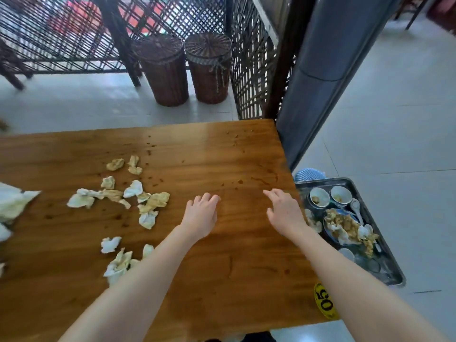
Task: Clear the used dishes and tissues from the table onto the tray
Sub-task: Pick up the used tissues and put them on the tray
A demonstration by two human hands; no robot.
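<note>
Both the left hand [201, 213] and right hand [283, 211] hover empty, fingers relaxed, above the worktop [222, 156]. Crumpled tissues [118, 193] lie scattered at left; the tray [392, 265] of used dishes [345, 225] sits right, beside the worktop's edge.

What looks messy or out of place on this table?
Crumpled, stained tissues lie scattered over the left half of the table, with crumbs and a smear nearby. The used dishes already sit piled in the tray off its right edge.
</note>
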